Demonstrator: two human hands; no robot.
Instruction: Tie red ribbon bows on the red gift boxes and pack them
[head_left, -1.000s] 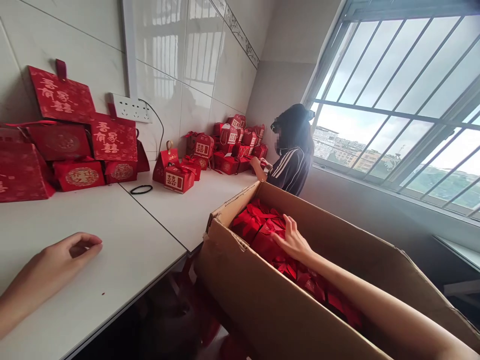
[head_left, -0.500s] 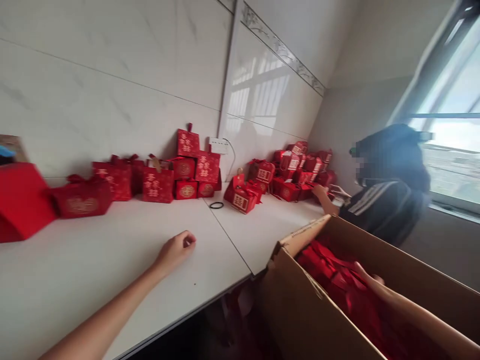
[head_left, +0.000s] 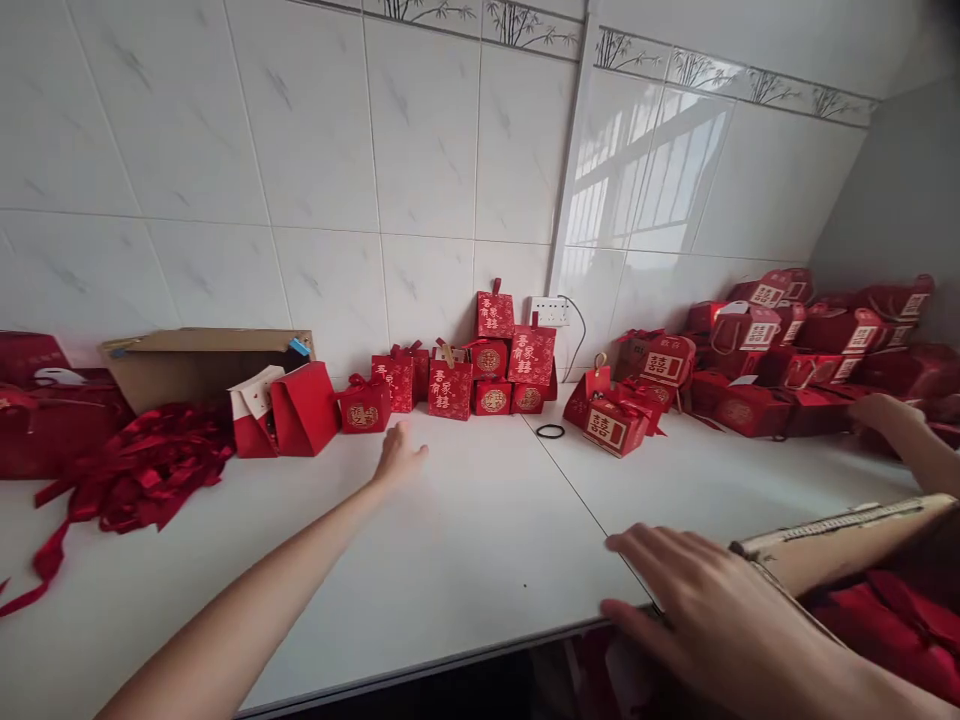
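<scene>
My left hand (head_left: 399, 458) is stretched out over the white table (head_left: 465, 530), thumb apart from the fingers, with nothing visible in it. Just beyond its fingertips sits a small red gift box (head_left: 365, 408) with a gold emblem. Open and empty, my right hand (head_left: 690, 590) hovers by the table's front edge, beside the cardboard carton (head_left: 847, 550). Inside that carton lies red material (head_left: 892, 620). Red printed gift boxes (head_left: 450, 388) stand along the wall near my left hand, several of them stacked. A plain red folded box (head_left: 304, 410) is farther left.
At left lie a heap of red ribbon (head_left: 161, 470) and a tipped cardboard box (head_left: 210, 345). A black ring (head_left: 550, 431) and handled red boxes (head_left: 607, 425) are at the middle. Another person's hand (head_left: 892, 415) is by piled red boxes (head_left: 795, 370) at right.
The view has swung left, bringing the ribbon heap in. My right hand has come out of the carton, empty. My left hand has reached toward the small gift box and its fingers have opened.
</scene>
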